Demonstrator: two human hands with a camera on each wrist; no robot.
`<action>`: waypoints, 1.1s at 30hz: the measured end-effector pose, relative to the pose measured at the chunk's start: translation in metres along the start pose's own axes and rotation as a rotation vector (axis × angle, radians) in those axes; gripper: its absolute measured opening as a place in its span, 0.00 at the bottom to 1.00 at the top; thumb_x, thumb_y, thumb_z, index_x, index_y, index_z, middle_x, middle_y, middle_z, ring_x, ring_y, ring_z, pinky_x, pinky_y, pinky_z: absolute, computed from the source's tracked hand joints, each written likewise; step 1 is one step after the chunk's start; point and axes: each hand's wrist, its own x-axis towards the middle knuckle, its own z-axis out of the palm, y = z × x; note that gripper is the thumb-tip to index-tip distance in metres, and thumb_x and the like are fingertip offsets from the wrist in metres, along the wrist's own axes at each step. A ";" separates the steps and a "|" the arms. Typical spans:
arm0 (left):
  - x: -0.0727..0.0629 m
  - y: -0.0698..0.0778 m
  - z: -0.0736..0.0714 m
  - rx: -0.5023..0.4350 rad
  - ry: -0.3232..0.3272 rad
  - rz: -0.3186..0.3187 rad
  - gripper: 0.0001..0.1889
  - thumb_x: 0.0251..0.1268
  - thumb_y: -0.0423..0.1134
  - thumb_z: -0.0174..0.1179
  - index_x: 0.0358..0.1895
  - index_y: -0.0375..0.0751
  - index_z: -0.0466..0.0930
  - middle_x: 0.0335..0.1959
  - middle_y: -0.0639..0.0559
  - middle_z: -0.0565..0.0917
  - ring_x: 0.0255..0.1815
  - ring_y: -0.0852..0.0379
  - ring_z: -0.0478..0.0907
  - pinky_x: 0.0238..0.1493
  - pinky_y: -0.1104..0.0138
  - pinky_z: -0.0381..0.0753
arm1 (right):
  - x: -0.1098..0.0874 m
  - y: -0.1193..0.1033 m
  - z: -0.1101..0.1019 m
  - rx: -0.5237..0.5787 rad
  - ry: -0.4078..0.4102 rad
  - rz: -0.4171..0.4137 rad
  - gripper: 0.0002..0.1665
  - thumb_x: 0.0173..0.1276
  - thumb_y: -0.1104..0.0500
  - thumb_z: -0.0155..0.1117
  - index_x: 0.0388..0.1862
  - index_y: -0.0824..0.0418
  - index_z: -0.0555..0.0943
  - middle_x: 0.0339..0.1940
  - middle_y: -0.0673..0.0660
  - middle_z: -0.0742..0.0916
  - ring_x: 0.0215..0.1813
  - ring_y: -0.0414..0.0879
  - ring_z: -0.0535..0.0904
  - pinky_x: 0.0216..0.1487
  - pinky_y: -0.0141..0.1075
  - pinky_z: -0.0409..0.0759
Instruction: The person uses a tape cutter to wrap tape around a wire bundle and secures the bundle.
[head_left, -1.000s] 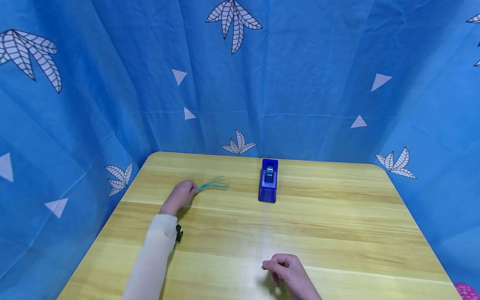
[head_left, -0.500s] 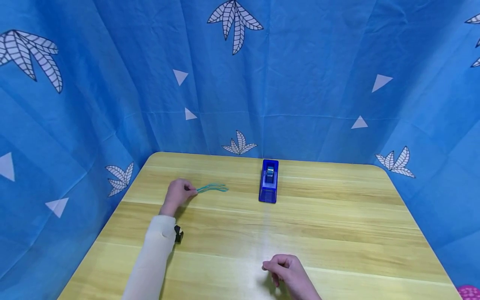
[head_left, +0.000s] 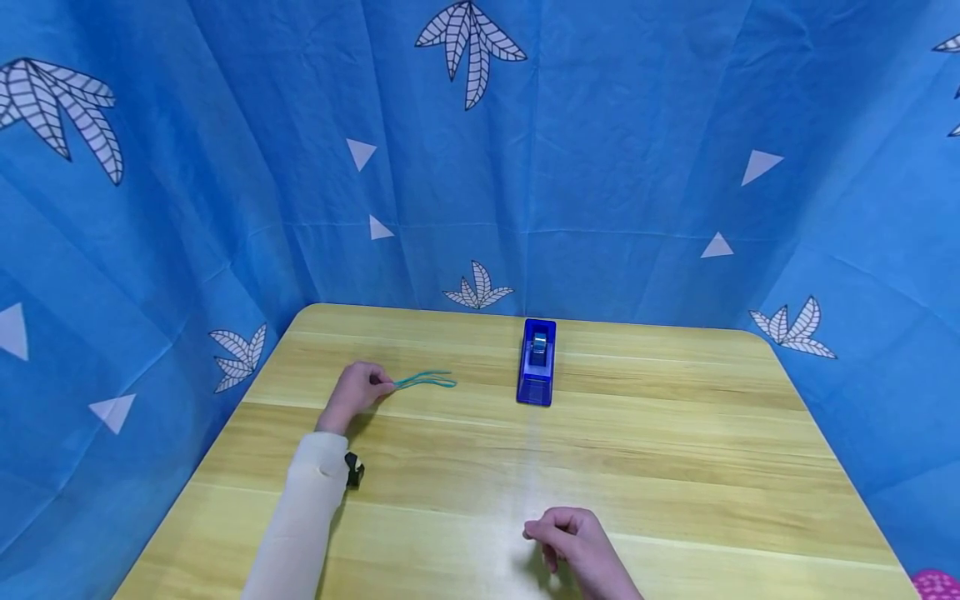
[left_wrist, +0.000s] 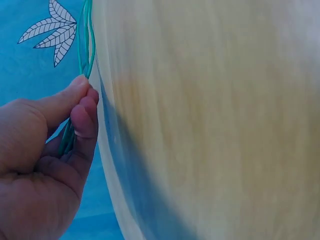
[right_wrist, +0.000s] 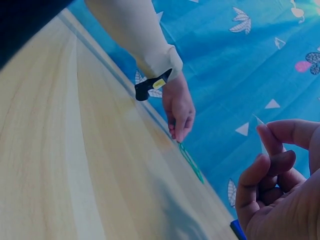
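Observation:
At the left of the table, my left hand pinches a bundle of thin green cord between thumb and fingers. In the left wrist view, loops of the cord rise beyond the fingertips, and more of it shows behind the curled fingers. My right hand is low over the table's front, fingers curled. The right wrist view shows it pinching a thin, see-through strip that looks like a piece of tape. A blue tape dispenser with a roll in it stands near the back edge, right of the cord.
The wooden table has rounded back corners. Blue curtains with leaf and triangle prints hang behind it and at both sides. A black strap mount sits on the left sleeve. Something pink shows at the lower right.
The cord's loose loops have drawn closer together and dropped slightly, while the left hand has shifted a little. My right hand has stayed in place.

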 end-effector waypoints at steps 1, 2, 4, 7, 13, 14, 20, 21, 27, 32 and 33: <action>0.000 0.000 0.000 -0.007 0.002 0.001 0.05 0.67 0.35 0.70 0.35 0.37 0.89 0.36 0.44 0.88 0.40 0.48 0.82 0.51 0.52 0.82 | 0.000 0.000 -0.001 0.002 -0.001 -0.003 0.28 0.72 0.63 0.64 0.29 0.89 0.65 0.25 0.44 0.85 0.23 0.35 0.74 0.35 0.28 0.79; -0.001 0.000 0.000 -0.010 0.004 0.003 0.05 0.67 0.35 0.70 0.35 0.36 0.88 0.36 0.44 0.88 0.40 0.49 0.82 0.51 0.52 0.82 | 0.000 0.001 -0.001 0.004 -0.001 -0.005 0.28 0.72 0.63 0.64 0.29 0.88 0.65 0.25 0.45 0.85 0.23 0.35 0.74 0.34 0.28 0.78; -0.002 0.000 0.000 -0.026 0.009 0.001 0.05 0.67 0.35 0.70 0.35 0.36 0.88 0.36 0.44 0.88 0.40 0.49 0.82 0.51 0.53 0.82 | 0.000 0.001 -0.001 0.006 -0.003 -0.006 0.27 0.72 0.63 0.64 0.29 0.88 0.65 0.25 0.44 0.85 0.22 0.35 0.74 0.33 0.28 0.78; -0.003 -0.002 0.001 -0.051 0.010 0.000 0.05 0.68 0.35 0.69 0.35 0.36 0.87 0.36 0.44 0.88 0.40 0.50 0.82 0.49 0.55 0.82 | 0.000 0.001 -0.001 0.010 -0.004 -0.008 0.27 0.72 0.63 0.64 0.30 0.89 0.65 0.26 0.44 0.86 0.22 0.35 0.74 0.32 0.27 0.78; -0.006 0.000 0.003 -0.096 0.022 0.019 0.04 0.68 0.34 0.69 0.36 0.37 0.88 0.35 0.45 0.88 0.38 0.52 0.81 0.45 0.61 0.80 | -0.001 0.000 -0.002 0.016 -0.007 -0.014 0.28 0.72 0.63 0.64 0.31 0.90 0.66 0.25 0.44 0.85 0.22 0.34 0.74 0.31 0.27 0.77; -0.006 0.001 0.004 -0.102 0.025 0.027 0.04 0.68 0.34 0.69 0.36 0.37 0.88 0.35 0.45 0.88 0.39 0.52 0.81 0.45 0.61 0.79 | -0.001 0.000 -0.002 0.017 -0.007 -0.014 0.28 0.72 0.63 0.64 0.31 0.90 0.66 0.24 0.44 0.84 0.22 0.34 0.74 0.31 0.27 0.77; -0.011 0.012 0.008 -0.166 0.010 0.083 0.03 0.68 0.33 0.68 0.38 0.36 0.88 0.35 0.44 0.88 0.37 0.55 0.80 0.41 0.65 0.79 | -0.002 0.000 -0.003 0.018 -0.008 -0.025 0.27 0.72 0.64 0.63 0.31 0.90 0.66 0.20 0.42 0.80 0.22 0.35 0.74 0.34 0.28 0.78; -0.012 0.014 0.009 -0.178 0.004 0.090 0.03 0.69 0.32 0.68 0.38 0.35 0.88 0.35 0.44 0.88 0.36 0.56 0.80 0.40 0.66 0.79 | -0.002 0.000 -0.003 0.018 -0.008 -0.028 0.27 0.73 0.64 0.63 0.30 0.89 0.66 0.20 0.43 0.80 0.22 0.35 0.74 0.34 0.28 0.78; -0.019 0.032 0.018 -0.223 -0.026 0.133 0.02 0.69 0.32 0.68 0.38 0.37 0.89 0.34 0.46 0.88 0.33 0.57 0.79 0.37 0.67 0.79 | -0.002 0.000 -0.003 0.016 -0.004 -0.023 0.21 0.72 0.63 0.64 0.23 0.75 0.72 0.22 0.45 0.82 0.23 0.35 0.75 0.31 0.28 0.78; -0.025 0.049 0.029 -0.250 -0.053 0.145 0.02 0.68 0.33 0.68 0.37 0.39 0.89 0.34 0.48 0.88 0.34 0.58 0.79 0.38 0.67 0.80 | -0.002 0.001 -0.003 0.004 -0.002 -0.022 0.20 0.72 0.63 0.64 0.21 0.69 0.74 0.22 0.45 0.81 0.23 0.35 0.75 0.33 0.29 0.79; -0.026 0.052 0.031 -0.258 -0.061 0.147 0.02 0.68 0.33 0.69 0.37 0.39 0.89 0.34 0.49 0.88 0.33 0.58 0.80 0.37 0.67 0.80 | -0.002 0.001 -0.003 0.005 -0.002 -0.024 0.20 0.72 0.63 0.64 0.21 0.72 0.73 0.22 0.45 0.81 0.24 0.35 0.75 0.34 0.29 0.79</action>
